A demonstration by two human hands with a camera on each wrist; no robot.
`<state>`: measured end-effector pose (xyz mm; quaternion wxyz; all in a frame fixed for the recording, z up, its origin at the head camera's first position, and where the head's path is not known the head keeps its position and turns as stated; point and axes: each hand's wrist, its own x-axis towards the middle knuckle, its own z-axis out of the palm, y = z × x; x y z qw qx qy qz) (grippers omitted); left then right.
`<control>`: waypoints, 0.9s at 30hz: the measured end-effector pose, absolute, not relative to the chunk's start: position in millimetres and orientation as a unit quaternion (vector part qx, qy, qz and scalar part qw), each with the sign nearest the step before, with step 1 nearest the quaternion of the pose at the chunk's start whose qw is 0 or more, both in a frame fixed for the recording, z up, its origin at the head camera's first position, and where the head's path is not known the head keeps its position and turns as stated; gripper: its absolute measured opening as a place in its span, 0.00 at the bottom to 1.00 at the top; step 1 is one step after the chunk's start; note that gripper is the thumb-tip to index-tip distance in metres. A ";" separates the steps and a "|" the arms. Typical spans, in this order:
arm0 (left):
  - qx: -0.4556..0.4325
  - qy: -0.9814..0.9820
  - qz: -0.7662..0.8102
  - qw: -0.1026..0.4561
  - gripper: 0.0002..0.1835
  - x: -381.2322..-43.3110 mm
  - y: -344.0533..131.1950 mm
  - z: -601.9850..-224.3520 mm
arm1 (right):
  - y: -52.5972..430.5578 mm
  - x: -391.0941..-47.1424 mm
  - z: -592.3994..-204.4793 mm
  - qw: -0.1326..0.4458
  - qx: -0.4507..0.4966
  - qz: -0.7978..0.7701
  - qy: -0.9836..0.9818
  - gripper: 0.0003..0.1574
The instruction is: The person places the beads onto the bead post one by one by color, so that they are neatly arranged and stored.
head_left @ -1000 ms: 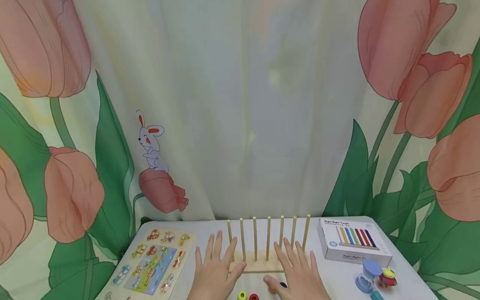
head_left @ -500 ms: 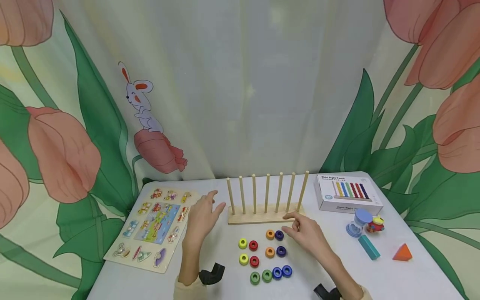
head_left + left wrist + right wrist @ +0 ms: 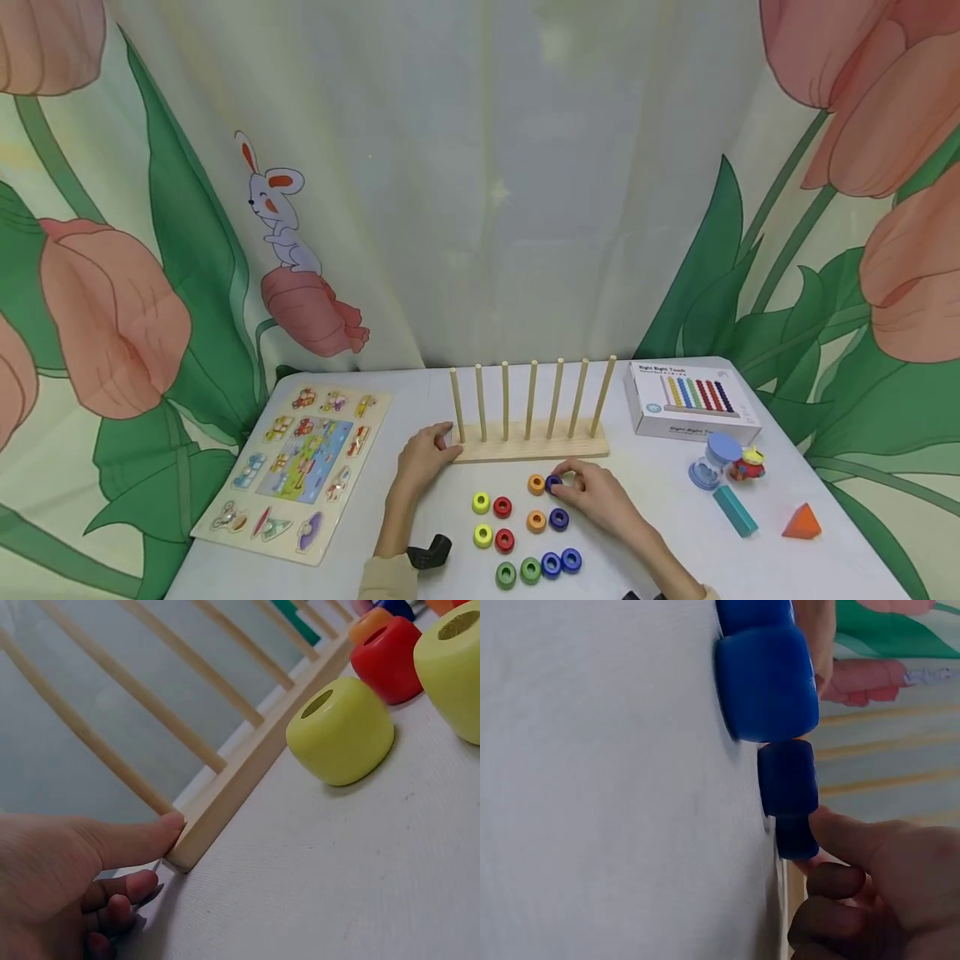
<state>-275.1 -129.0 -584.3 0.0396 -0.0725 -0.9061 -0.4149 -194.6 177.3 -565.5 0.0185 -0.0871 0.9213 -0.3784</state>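
Observation:
A wooden peg stand with several upright bare pegs sits mid-table. My left hand grips its left end; in the left wrist view the thumb presses on the corner of the base. With thumb and fingertips, my right hand pinches a dark blue bead, the farther of two, still at table level. In the right wrist view that bead is partly hidden behind another dark blue one. Beside it lies an orange bead.
Yellow, red, green and blue beads lie in front of the stand. A picture puzzle board is on the left. Rightward are a box, an hourglass, a small figure, a teal block and an orange block.
The view has tilted down, showing more table. My spread hands have come apart; the left has moved to the stand's end, and the right has taken hold of the dark blue bead.

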 end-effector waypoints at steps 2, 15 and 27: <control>-0.077 -0.907 -0.412 0.036 0.28 -271.6 -131.2 -584.8 | 174.1 -191.2 -566.8 0.013 -0.088 -0.368 0.925 0.15; -0.079 -0.910 -0.406 0.037 0.26 -267.2 -131.8 -588.4 | 91.3 -189.3 -459.4 -0.138 -0.141 -0.423 0.884 0.19; -0.120 -0.893 -0.434 -0.004 0.30 -271.4 -141.6 -581.3 | 28.1 -250.8 -413.4 -0.160 -0.180 -0.350 0.905 0.23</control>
